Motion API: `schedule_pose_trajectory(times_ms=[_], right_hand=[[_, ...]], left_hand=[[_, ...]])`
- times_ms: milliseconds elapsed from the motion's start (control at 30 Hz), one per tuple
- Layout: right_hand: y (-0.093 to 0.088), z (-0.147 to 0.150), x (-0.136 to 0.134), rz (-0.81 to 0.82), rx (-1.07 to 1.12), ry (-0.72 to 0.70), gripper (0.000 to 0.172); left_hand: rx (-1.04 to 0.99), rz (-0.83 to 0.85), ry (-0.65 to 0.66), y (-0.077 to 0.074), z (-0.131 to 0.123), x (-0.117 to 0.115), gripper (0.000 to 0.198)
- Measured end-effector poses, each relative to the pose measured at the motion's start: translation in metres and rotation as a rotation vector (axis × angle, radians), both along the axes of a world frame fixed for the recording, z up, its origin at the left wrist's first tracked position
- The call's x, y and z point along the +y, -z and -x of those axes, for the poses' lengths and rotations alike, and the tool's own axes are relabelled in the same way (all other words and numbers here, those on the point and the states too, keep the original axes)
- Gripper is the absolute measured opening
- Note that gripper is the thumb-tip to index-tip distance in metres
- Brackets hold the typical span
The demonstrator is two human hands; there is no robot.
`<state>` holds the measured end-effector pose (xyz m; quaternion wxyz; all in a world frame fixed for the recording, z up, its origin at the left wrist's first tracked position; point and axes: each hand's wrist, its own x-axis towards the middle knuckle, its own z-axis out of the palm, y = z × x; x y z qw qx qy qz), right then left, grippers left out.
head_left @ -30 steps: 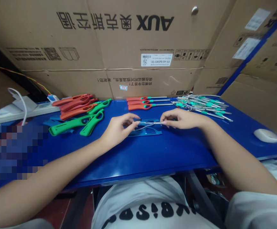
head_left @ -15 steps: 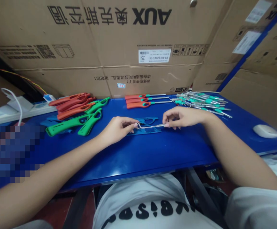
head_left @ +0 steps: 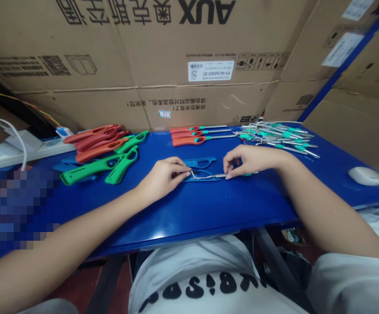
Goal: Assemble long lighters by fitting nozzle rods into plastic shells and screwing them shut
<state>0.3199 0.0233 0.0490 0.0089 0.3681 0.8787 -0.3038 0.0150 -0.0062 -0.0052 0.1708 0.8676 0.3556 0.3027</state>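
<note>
Two blue lighter handle halves (head_left: 205, 163) lie on the table between my hands, one behind the other. My right hand (head_left: 248, 159) pinches a metal lighter tube (head_left: 221, 176) over the right end of the nearer half. Thin white wires (head_left: 202, 177) run from the tube to my left hand (head_left: 165, 176). That hand's fingertips are closed on the wire end beside a small dark part, partly hidden by the fingers. Behind them, several red lighters with tubes (head_left: 192, 141) lie in a row. A pile of metal tubes with green collars (head_left: 284, 135) sits at the back right.
Red handles (head_left: 96, 137) and green handles (head_left: 122, 165) lie heaped on the left by a white power strip (head_left: 42, 150). A white rounded object (head_left: 366, 175) rests on the right of the blue table (head_left: 189, 213). A cardboard wall (head_left: 163, 96) stands behind.
Both hands stay at the blue handle halves, still holding the tube and wires. The wires now sag a little more over the nearer half. The camera view has shifted slightly.
</note>
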Motion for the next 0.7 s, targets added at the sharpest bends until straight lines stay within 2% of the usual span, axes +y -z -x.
schedule_pose_trajectory(times_ms=[233,500,700], right_hand=[[0.001,0.002,-0.002,-0.042,-0.023,-0.018,0.031],[-0.004,0.012,-0.012,-0.089,-0.124,0.037,0.025],[-0.002,0.012,-0.011,-0.054,-0.104,0.084,0.026]], left_hand=[[0.019,0.036,0.014,-0.004,0.0,-0.002,0.019],[0.05,0.036,0.02,-0.005,0.0,-0.003,0.018],[0.098,0.023,0.026,-0.006,0.001,-0.004,0.019]])
